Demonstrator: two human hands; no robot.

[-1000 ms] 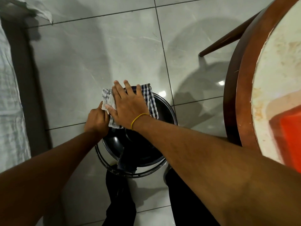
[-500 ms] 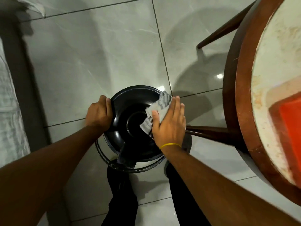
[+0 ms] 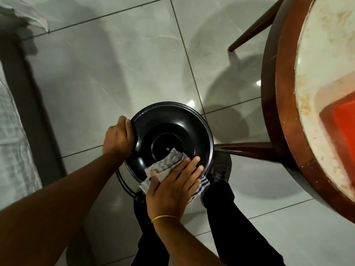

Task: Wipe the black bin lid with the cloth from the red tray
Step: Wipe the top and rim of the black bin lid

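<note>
A round black bin lid (image 3: 169,129) sits on its bin on the tiled floor, right below me. My left hand (image 3: 118,137) grips the lid's left rim. My right hand (image 3: 172,187) lies flat on a checked white-and-blue cloth (image 3: 165,166), pressing it against the near edge of the lid. Part of the cloth hangs out under my palm toward the right. The red tray (image 3: 342,129) rests on the round table at the right edge of the view.
A round wooden table (image 3: 284,104) with a worn pale top fills the right side, its legs (image 3: 249,148) reaching toward the bin. Pale fabric (image 3: 13,131) runs along the left edge. My dark-trousered legs (image 3: 230,217) stand just behind the bin. Grey floor tiles lie beyond it.
My right hand has swept the cloth from the lid's far left, round its right side, to the near edge. My left hand has stayed on the left rim.
</note>
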